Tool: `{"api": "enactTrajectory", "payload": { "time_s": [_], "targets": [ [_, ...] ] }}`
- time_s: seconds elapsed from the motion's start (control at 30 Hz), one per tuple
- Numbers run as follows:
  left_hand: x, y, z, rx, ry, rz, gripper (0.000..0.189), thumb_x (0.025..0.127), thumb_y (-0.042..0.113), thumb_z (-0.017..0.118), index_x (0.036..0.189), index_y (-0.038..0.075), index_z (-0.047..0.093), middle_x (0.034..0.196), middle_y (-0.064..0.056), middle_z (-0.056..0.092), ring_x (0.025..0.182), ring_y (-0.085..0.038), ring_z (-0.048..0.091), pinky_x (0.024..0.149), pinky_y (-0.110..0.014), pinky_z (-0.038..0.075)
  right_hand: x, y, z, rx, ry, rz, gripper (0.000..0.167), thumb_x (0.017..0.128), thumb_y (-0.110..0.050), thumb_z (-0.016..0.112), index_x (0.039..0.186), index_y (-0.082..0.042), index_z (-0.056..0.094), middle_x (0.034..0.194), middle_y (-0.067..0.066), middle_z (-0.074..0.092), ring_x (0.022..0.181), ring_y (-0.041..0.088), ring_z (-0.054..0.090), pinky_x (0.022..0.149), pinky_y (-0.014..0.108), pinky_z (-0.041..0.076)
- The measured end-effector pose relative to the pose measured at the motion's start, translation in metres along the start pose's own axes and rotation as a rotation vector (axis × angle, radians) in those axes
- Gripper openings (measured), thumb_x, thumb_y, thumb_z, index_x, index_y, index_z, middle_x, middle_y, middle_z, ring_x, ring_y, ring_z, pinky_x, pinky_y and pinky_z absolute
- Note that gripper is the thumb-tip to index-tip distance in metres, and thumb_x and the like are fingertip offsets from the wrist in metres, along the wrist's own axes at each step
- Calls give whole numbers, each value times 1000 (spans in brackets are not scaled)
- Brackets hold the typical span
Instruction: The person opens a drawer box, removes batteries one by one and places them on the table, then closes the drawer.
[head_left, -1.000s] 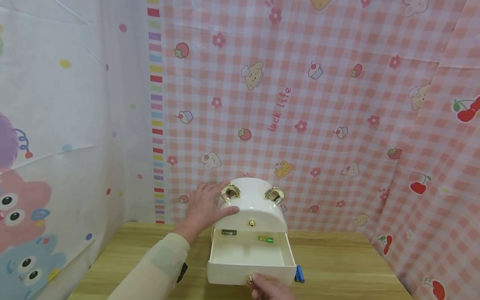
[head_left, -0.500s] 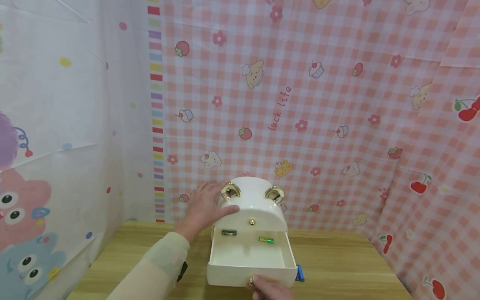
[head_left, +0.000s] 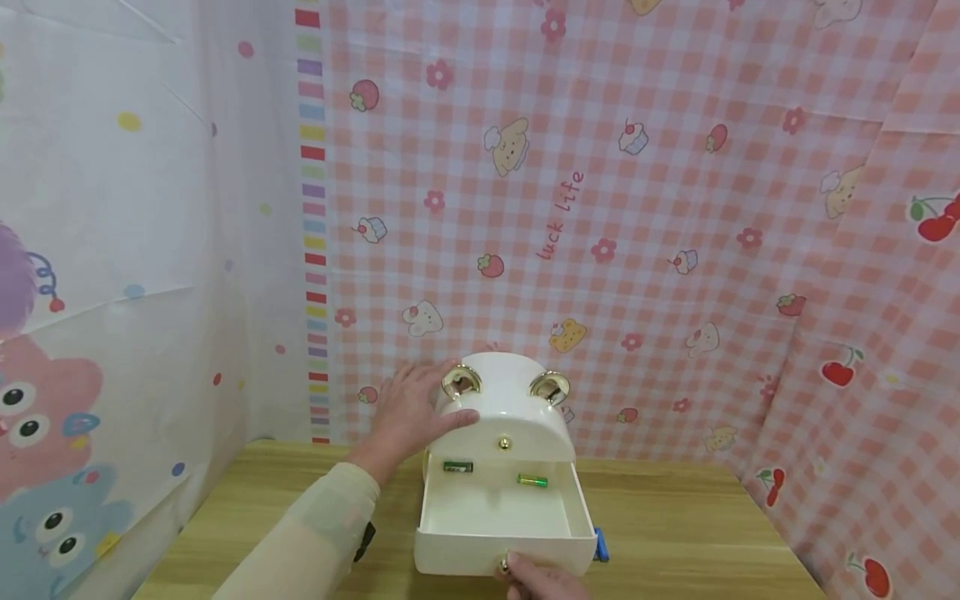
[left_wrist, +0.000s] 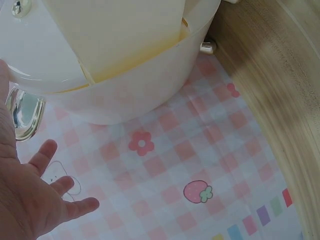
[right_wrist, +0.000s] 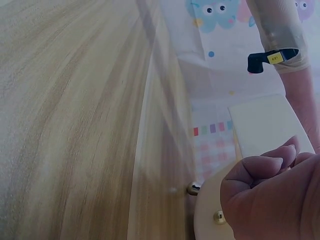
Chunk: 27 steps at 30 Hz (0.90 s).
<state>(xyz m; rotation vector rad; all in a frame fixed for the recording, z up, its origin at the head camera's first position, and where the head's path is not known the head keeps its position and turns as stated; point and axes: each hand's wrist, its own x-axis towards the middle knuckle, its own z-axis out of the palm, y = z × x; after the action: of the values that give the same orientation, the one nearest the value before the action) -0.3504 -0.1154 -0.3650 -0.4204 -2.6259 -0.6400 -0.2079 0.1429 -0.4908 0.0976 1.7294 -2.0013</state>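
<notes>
A white rounded storage box with gold ring-shaped ears stands on the table, its lower drawer pulled out. My right hand pinches the drawer's gold knob between thumb and curled fingers. On the box's left shoulder rests my left hand, thumb across the top front. Its other fingers look straight and spread in the left wrist view, beside a gold ear. Inside the drawer lie a dark green battery at the back left and a bright green battery towards the right.
Blue cylinders lie on the wooden table just right of the drawer front, partly hidden by it. A pink checked cloth hangs close behind the box. A white patterned cloth hangs on the left.
The drawer has slid slightly further out towards me with my right hand on its knob, covering more of the blue cylinders. My left hand has stayed on the box.
</notes>
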Motion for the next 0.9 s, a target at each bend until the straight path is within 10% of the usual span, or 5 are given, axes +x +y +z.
{"api": "enactTrajectory", "payload": {
  "time_s": [0.6, 0.9],
  "targets": [
    [0, -1, 1, -18, -6, -8, 96, 84, 75, 75, 164, 32, 44, 164, -12, 52, 157, -43, 39, 127, -71, 31, -7, 2, -2, -100, -13, -7, 69, 92, -62, 74, 122, 0, 73, 102, 8, 80, 90, 18, 78, 80, 33, 66],
    [0, -2, 2, -5, -1, -1, 96, 84, 76, 75, 164, 32, 44, 163, -11, 53, 156, -42, 40, 126, -71, 32, -35, -51, 3, -323, 20, -255, 38, 103, -32, 71, 110, 6, 74, 82, -2, 73, 70, 6, 62, 62, 20, 53]
  ]
}}
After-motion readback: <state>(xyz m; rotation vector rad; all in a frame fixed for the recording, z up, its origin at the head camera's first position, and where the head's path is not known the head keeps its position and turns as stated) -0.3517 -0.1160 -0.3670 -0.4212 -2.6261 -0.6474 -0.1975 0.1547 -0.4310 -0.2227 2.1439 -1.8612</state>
